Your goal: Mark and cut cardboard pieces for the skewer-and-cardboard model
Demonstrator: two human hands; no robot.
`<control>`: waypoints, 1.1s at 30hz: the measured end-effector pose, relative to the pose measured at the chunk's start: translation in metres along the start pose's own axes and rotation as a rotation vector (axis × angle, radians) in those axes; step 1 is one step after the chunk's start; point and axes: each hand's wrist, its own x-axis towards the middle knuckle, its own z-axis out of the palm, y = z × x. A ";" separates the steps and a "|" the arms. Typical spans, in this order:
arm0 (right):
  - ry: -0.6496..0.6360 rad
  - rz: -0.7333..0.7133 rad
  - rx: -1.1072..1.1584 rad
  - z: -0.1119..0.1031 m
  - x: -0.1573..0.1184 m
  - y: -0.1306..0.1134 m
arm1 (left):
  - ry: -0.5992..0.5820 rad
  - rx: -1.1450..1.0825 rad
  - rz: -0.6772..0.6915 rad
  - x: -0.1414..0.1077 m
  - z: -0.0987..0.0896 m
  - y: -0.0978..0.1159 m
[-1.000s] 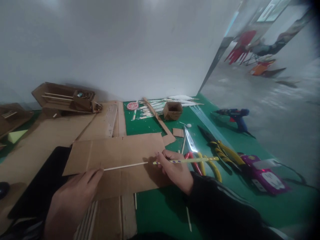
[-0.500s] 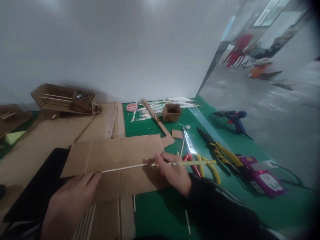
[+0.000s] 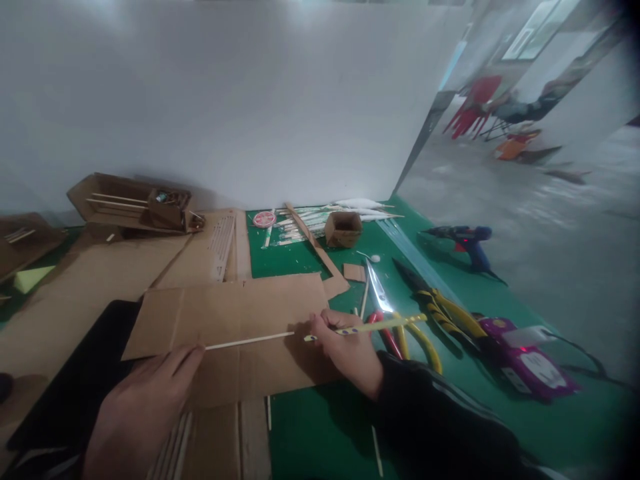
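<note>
A thin pale wooden stick (image 3: 250, 341) lies across a flat piece of brown cardboard (image 3: 210, 310). My left hand (image 3: 145, 403) is closed on the stick's left end, its fingertips pressed down onto the cardboard. In my right hand (image 3: 345, 343) is a yellow patterned pencil (image 3: 385, 324), pinched between thumb and fingers. The pencil's tip points left, just past the stick's right end; whether it touches the cardboard I cannot tell. The right hand rests over the cardboard's right edge.
Right of the hands lie scissors (image 3: 383, 300), yellow-black pliers (image 3: 445, 303), a purple device (image 3: 527, 363) with a cable, and a glue gun (image 3: 465, 240). A small cardboard box (image 3: 343, 230) and several wrapped sticks lie at the back. A black flat object (image 3: 75, 373) is at left.
The pencil has tilted slightly, its tip lower and its back end higher. My left hand stays on the stick. The whole view has shifted a little.
</note>
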 end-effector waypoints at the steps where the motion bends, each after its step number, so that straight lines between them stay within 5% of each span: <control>1: 0.005 0.009 0.006 0.000 0.000 0.000 | -0.001 -0.001 0.004 0.000 0.000 0.000; 33: 0.018 -0.016 -0.005 0.000 0.000 0.004 | -0.012 0.015 0.009 -0.001 0.000 0.000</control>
